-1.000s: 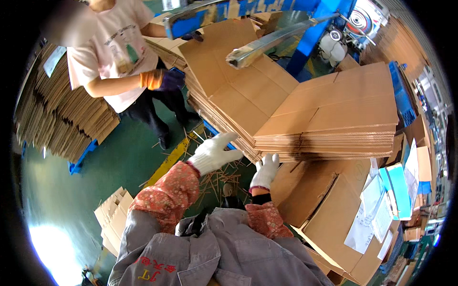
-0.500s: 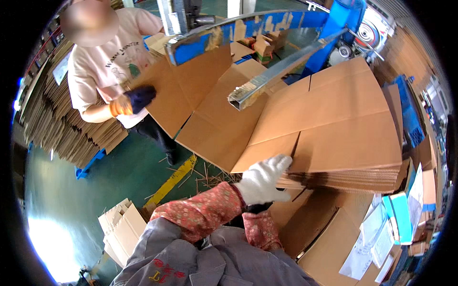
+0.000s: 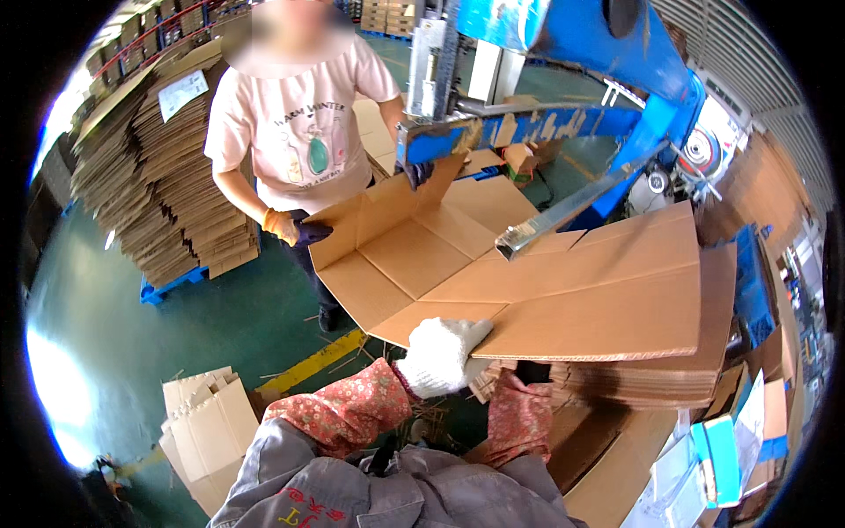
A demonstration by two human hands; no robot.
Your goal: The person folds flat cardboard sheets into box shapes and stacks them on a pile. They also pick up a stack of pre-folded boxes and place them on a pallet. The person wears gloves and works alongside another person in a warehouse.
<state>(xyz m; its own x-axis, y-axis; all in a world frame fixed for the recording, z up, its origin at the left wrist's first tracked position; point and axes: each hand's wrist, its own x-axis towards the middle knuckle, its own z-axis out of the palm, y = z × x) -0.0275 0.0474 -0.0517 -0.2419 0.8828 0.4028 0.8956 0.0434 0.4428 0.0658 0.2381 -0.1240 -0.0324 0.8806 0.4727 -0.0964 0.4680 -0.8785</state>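
Note:
A creased brown cardboard box blank lies at a slant over a stack of flat blanks, its far-left panels bent up. In a white knit glove, my left hand is closed on the blank's near edge. Below that edge my right sleeve reaches up; the right hand's fingers are hidden under the cardboard. Across from me, a co-worker in dark gloves holds the raised far panels with one hand at the left corner and the other hand near the blue machine arm.
A metal bar of the blue machine juts over the blank. Tall cardboard stacks stand on a blue pallet at left. Folded cartons sit on the floor near a yellow line. Papers and a turquoise box lie at lower right.
The top blank has shifted left and toward me off the stack, and its far panels stand folded up. My left hand has closed on its edge. The co-worker's second hand now shows on it.

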